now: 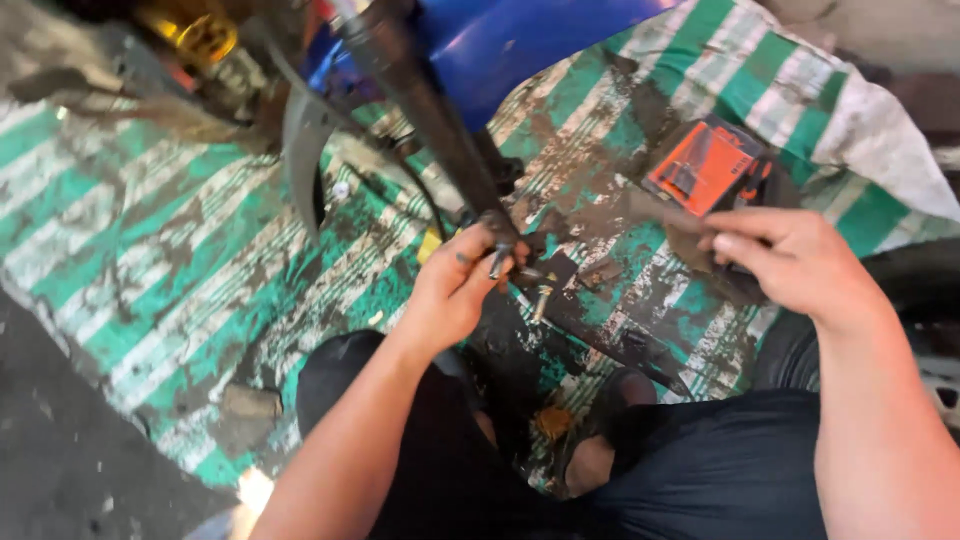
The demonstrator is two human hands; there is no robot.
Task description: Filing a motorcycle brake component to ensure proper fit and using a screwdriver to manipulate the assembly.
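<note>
The left hand (455, 290) is pinched shut around a small metal bolt (497, 262) right at the lower end of the dark fork tube (430, 110), which slants down from the blue bodywork (500, 40) at the top of the view. The right hand (790, 262), off to the right of that tube end, is curled around the handle of a dark, flat tool (672, 222); the fingers are closed on it, though motion blur hides the tool's exact kind. Just below the tube end a second bolt (541, 300) lies loose on the greasy green-and-white striped tarp (150, 260), and an orange tool case (706, 165) sits further right of the tube, beyond the right hand. The main risk, as I judge it, is the pinched bolt slipping: the fingertips look oily, and the hold is only a fingertip hold, so a small twist could drop it among the grime below the tube end, where it would be hard to spot. The loose bolt could also be knocked by a wrist or knee and roll off. Swinging the tool in quickly could catch the left fingers near the tube.
</note>
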